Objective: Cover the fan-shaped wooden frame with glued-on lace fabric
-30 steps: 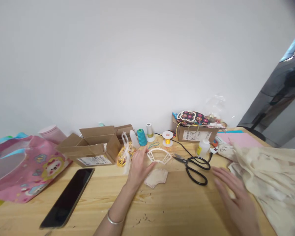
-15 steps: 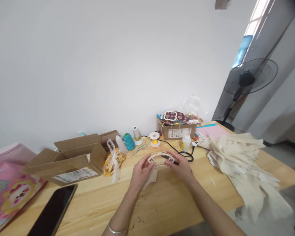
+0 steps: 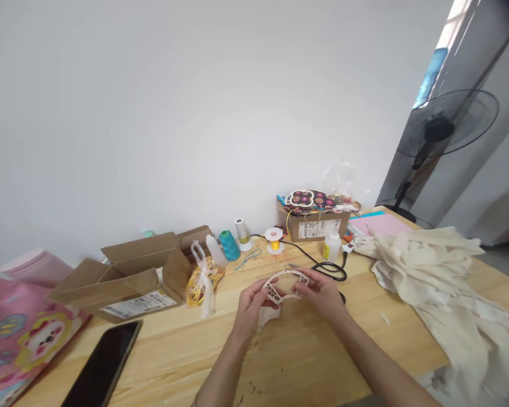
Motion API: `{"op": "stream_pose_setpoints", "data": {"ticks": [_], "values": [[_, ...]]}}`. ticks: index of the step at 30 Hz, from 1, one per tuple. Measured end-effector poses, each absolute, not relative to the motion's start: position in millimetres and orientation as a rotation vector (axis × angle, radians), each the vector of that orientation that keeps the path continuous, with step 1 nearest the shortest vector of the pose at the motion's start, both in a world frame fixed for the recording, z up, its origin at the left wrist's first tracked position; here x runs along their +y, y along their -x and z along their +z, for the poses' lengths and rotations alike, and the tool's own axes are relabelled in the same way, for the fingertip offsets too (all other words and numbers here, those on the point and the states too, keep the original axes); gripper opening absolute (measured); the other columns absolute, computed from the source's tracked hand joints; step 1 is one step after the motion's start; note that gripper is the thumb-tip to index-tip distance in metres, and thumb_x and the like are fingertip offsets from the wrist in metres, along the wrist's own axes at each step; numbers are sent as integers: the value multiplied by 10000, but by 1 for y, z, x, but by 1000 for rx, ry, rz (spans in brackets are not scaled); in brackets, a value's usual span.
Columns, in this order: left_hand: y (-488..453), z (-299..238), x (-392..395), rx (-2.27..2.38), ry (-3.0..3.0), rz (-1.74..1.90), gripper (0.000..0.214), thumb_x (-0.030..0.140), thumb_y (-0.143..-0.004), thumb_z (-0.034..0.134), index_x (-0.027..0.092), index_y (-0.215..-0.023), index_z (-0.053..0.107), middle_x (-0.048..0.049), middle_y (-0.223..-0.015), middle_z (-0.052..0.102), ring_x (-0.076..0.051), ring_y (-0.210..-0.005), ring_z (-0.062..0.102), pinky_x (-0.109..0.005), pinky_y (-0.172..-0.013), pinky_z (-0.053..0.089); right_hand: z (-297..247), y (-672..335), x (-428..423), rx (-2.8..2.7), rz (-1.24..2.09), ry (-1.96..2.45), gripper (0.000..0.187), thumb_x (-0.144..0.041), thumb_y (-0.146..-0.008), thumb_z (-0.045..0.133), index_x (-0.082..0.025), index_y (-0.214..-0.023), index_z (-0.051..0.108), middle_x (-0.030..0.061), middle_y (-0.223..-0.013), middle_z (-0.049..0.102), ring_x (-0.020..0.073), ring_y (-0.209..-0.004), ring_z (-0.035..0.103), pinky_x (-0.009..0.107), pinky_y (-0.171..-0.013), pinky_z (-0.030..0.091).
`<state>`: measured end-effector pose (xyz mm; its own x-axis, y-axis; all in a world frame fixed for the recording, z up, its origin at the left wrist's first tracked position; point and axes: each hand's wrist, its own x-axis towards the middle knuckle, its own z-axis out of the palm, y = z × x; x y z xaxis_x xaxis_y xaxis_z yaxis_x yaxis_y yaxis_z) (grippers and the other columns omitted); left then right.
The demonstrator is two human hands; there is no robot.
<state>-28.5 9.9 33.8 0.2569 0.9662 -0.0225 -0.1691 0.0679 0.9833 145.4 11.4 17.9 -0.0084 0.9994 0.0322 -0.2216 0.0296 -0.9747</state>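
A pale, arch-shaped frame (image 3: 272, 278) with cut-out patterns at both ends is held up above the table between my two hands. My left hand (image 3: 253, 302) pinches its left end, thumb in front and fingers behind. At its right end my right hand (image 3: 322, 288) closes on it with thumb and fingers. A slim grey tip (image 3: 296, 266) pokes out beyond the right fingers, and a bit of dark handle shows near that palm; its kind is unclear. Below the left hand lies a small scrap of pale cloth (image 3: 268, 316).
Behind stand an open cardboard box (image 3: 139, 277), a teal thread cone (image 3: 229, 245), a yellow thread spool (image 3: 274, 242), a glue bottle (image 3: 331, 247) and a black cable (image 3: 328, 268). A phone (image 3: 104, 362) lies left. Cream cloth (image 3: 428, 271) hangs over the right edge.
The arch-shaped frame has been turned and tilted between my hands, so its cut-out ends show more. My view has shifted slightly left. Both hands keep their hold.
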Motion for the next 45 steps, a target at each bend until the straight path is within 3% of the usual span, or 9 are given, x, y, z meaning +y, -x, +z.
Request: {"op": "stream_pose_setpoints", "data": {"ticks": [7, 14, 20, 29, 33, 38, 45], "values": [[24, 37, 12, 1097, -1186, 1077, 508, 520, -675, 545, 66, -890, 622, -127, -718, 681, -166, -570, 622, -258, -511, 487, 24, -147, 6, -1272, 966, 1155, 284, -289, -634, 652, -209, -907, 664, 54, -895, 684, 208, -795, 637, 329, -721, 505], [31, 31, 20, 1311, -1401, 1173, 309, 390, -662, 603, 136, -816, 688, -74, -801, 700, -164, -661, 611, -274, -613, 501, 30, -150, 1, -1394, 691, 1247, 225, -266, -650, 633, -249, -869, 682, 31, -879, 695, 220, -821, 634, 347, -767, 495], [40, 31, 20, 1385, -1922, 1006, 234, 299, -750, 505, 184, -791, 704, -39, -731, 703, -162, -626, 607, -245, -599, 453, 26, -151, 2, -1334, 777, 1309, 276, -302, -645, 629, -208, -901, 677, 40, -793, 701, 192, -659, 639, 311, -634, 518], [36, 39, 14, 1553, -2359, 849, 262, 202, -768, 419, 186, -690, 669, -40, -615, 666, -132, -564, 589, -209, -565, 411, 32, -149, 0, -1292, 875, 1236, 284, -287, -632, 637, -197, -898, 679, 28, -665, 698, 188, -617, 639, 297, -602, 520], [35, 38, 12, 1581, -2243, 911, 244, 213, -762, 438, 177, -669, 661, -39, -605, 660, -134, -558, 586, -214, -554, 410, 33, -149, -1, -1290, 860, 1238, 271, -278, -630, 640, -196, -885, 682, 35, -696, 701, 187, -633, 641, 294, -619, 518], [38, 33, 18, 1466, -1663, 1108, 270, 332, -766, 473, 144, -768, 667, -33, -573, 661, -135, -512, 586, -224, -509, 445, 30, -151, 0, -1166, 946, 1236, 328, -320, -630, 658, -170, -922, 665, 35, -633, 688, 186, -616, 638, 285, -590, 513], [28, 34, 17, 1225, -1372, 1174, 259, 364, -682, 590, 136, -768, 678, -43, -634, 680, -137, -554, 605, -246, -552, 499, 30, -154, 1, -1048, 1045, 1153, 360, -367, -632, 666, -178, -939, 662, 42, -679, 689, 183, -636, 640, 272, -585, 511]]}}
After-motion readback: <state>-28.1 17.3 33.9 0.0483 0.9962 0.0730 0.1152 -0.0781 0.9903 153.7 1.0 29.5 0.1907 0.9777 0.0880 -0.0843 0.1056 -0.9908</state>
